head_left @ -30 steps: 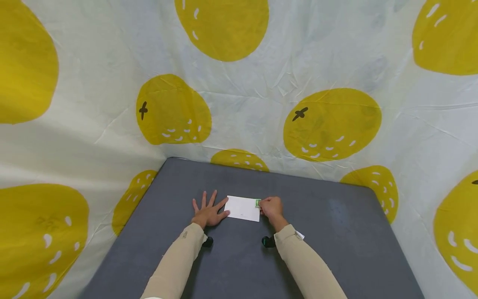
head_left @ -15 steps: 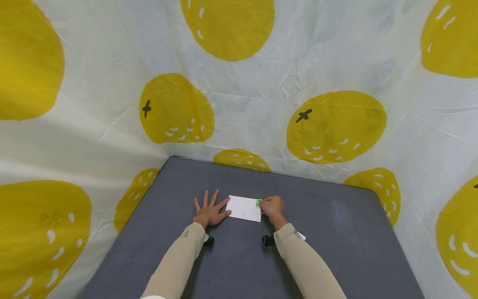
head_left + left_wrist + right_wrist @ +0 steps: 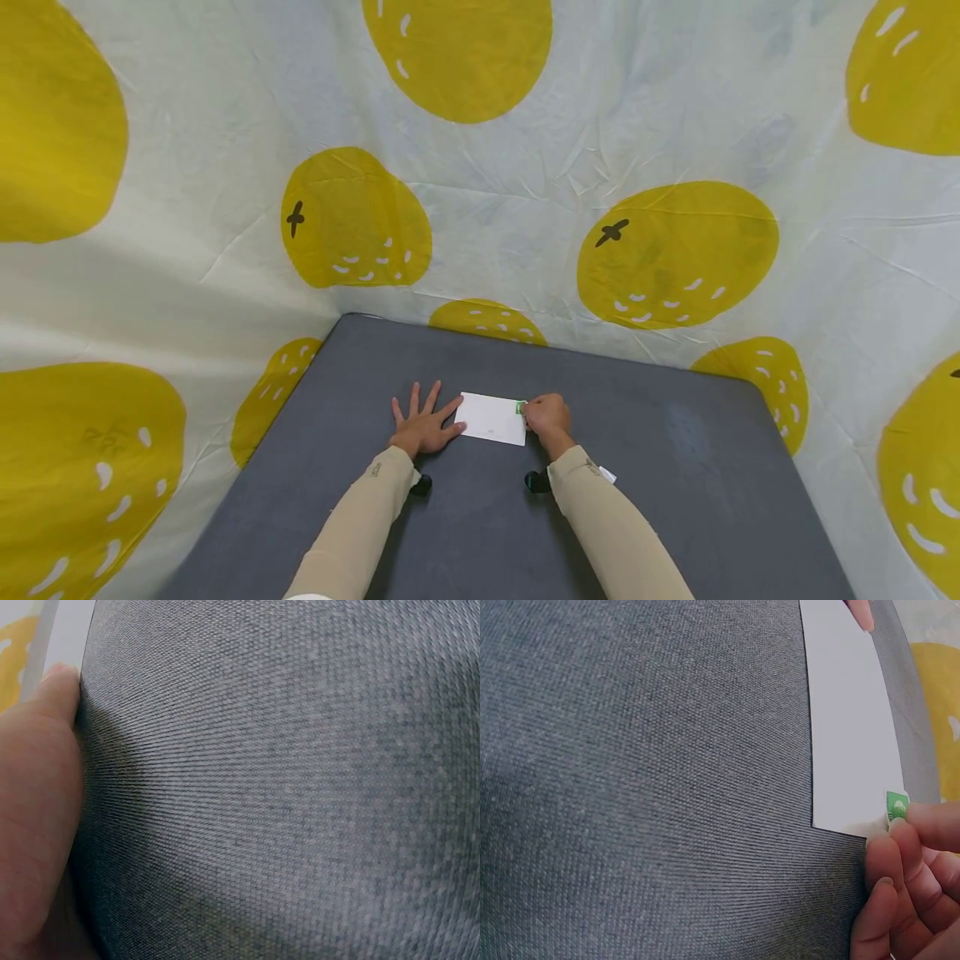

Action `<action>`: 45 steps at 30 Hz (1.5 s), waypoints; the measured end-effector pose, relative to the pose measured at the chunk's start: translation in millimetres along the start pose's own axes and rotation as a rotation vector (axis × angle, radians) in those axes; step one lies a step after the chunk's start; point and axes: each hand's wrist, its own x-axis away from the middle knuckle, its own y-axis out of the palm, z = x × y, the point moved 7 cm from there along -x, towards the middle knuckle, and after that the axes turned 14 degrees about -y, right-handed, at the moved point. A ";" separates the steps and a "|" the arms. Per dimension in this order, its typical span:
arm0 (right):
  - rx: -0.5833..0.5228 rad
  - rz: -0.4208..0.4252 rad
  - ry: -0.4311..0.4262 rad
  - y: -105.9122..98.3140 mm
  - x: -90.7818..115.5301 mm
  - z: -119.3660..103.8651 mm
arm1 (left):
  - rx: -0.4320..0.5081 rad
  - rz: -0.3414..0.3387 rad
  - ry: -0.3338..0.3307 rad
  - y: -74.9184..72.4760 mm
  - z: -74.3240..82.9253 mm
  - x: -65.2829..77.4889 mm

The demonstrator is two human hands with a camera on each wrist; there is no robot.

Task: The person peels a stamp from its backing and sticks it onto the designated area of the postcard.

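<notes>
A white envelope [image 3: 489,418] lies flat on the dark grey table, with small print near its lower edge. My left hand [image 3: 422,429] rests on the table with fingers spread, its thumb and forefinger at the envelope's left edge. In the left wrist view the left thumb [image 3: 56,694] touches the white edge. My right hand [image 3: 549,417] is at the envelope's upper right corner. Between its thumb and fingers it pinches a small green stamp with a white border [image 3: 895,804], which overlaps that corner. The fingers cover part of the stamp.
The grey table [image 3: 675,492] extends around both arms. Behind and beside it hangs a white curtain [image 3: 495,217] printed with big yellow fruit. A small white piece [image 3: 607,474] shows beside the right sleeve. Black wrist devices sit under both cuffs.
The right hand stays at the corner, and less of the green stamp shows from above now. The left hand holds its place; the head view has shifted slightly.
</notes>
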 end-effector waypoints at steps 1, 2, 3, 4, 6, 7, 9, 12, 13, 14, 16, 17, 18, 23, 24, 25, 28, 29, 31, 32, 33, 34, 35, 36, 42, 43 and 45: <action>0.006 0.000 0.002 0.4 0.1 0.0 | -0.001 0.000 -0.001 0.4 -0.5 -0.3; 0.012 0.002 0.007 0.5 0.6 -0.3 | -0.003 0.000 -0.002 0.9 -0.9 -0.9; 0.020 0.005 0.008 0.1 1.7 -0.9 | -0.004 0.001 -0.004 1.1 -1.2 -1.5; 0.027 0.008 0.012 -0.3 2.8 -1.5 | -0.006 0.002 -0.005 1.6 -1.6 -2.4; 0.038 0.013 0.013 -1.2 4.6 -2.6 | -0.010 0.004 -0.005 1.8 -1.8 -2.5; 0.044 0.016 0.014 -1.8 5.4 -3.2 | -0.010 0.005 -0.005 1.7 -1.6 -2.3; 0.061 0.022 0.015 -2.4 6.6 -3.6 | -0.007 0.003 -0.003 0.8 -1.1 -0.7; 0.079 0.024 0.033 -1.5 5.5 -1.8 | -0.004 -0.008 -0.002 -1.4 0.2 3.1; 0.083 0.025 0.038 -0.9 5.1 -1.1 | 0.001 -0.003 0.004 -3.3 1.0 5.3; 0.087 0.027 0.043 -0.2 4.3 -0.2 | 0.002 -0.001 0.007 -5.2 1.9 7.4; 0.091 0.031 0.055 1.3 2.5 1.9 | 0.012 0.000 0.015 -7.6 3.0 10.8; 0.092 0.032 0.060 1.9 1.9 2.4 | 0.014 0.007 0.020 -9.6 3.8 12.5; 0.096 0.034 0.060 2.4 1.5 2.9 | 0.019 0.017 0.028 -10.3 3.9 12.9; 0.118 0.034 0.075 3.6 0.1 2.9 | 0.008 0.016 0.023 -10.3 3.5 11.8; 0.124 0.032 0.075 3.8 -0.3 2.8 | 0.007 0.014 0.020 -8.9 2.7 10.3; 0.128 0.029 0.078 4.2 -0.7 2.5 | 0.004 0.008 0.013 -8.5 2.6 9.8; 0.141 0.019 0.072 5.1 -1.6 1.6 | -0.002 0.005 0.006 -4.0 0.6 4.2; 0.145 0.015 0.070 5.6 -1.8 1.3 | 0.000 0.001 0.002 -1.7 -0.4 2.2; 0.150 0.006 0.066 6.6 -1.8 0.7 | -0.004 0.003 -0.003 0.7 -1.8 -0.2; 0.153 0.003 0.066 6.8 -1.8 0.4 | -0.005 0.002 -0.005 1.7 -2.4 -1.2; 0.155 0.001 0.066 7.1 -1.8 0.3 | -0.003 0.004 -0.005 2.1 -2.8 -2.0; 0.156 -0.001 0.068 7.2 -1.9 0.0 | -0.003 0.004 -0.006 2.5 -3.1 -2.5; 0.156 -0.002 0.067 7.2 -1.8 -0.3 | -0.002 0.004 -0.006 2.7 -3.4 -3.0; 0.156 -0.002 0.067 7.2 -1.9 -0.4 | -0.002 0.004 -0.006 2.7 -3.5 -3.1; 0.160 0.005 0.072 6.6 -2.0 -1.5 | 0.002 0.022 0.004 0.4 -2.7 -1.4; 0.160 0.004 0.075 6.7 -1.8 -1.4 | 0.003 0.022 0.007 0.4 -2.5 -1.3; 0.162 0.002 0.079 6.7 -1.7 -0.8 | 0.007 0.018 0.010 0.8 -2.1 -0.9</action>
